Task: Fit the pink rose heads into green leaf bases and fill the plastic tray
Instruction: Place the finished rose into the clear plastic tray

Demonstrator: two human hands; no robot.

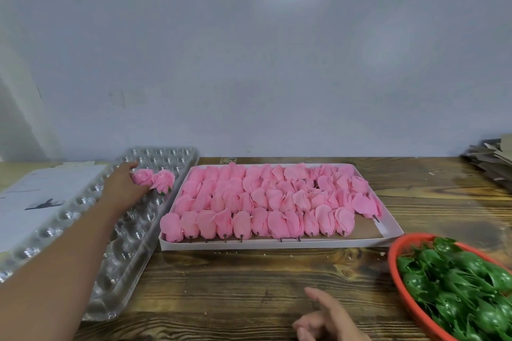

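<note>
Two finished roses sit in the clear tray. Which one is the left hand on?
The left hand grips the pink rose nearer the tray's left side; its neighbour in the clear plastic dimpled tray stands free, green base showing.

The left hand (124,185) reaches out over the clear plastic tray (83,230), fingers curled round a pink rose (142,176) sitting in a cup; a 2nd finished rose (164,180) sits touching it, on the side away from the hand. Between the 2 hands lies a flat white box (277,245) packed with rows of pink rose heads (266,202). The right hand (327,318) hovers low over the wooden table (235,285), fingers loose, holding nothing. Just beyond it sits a red basket (394,252) of green leaf bases (457,279).
</note>
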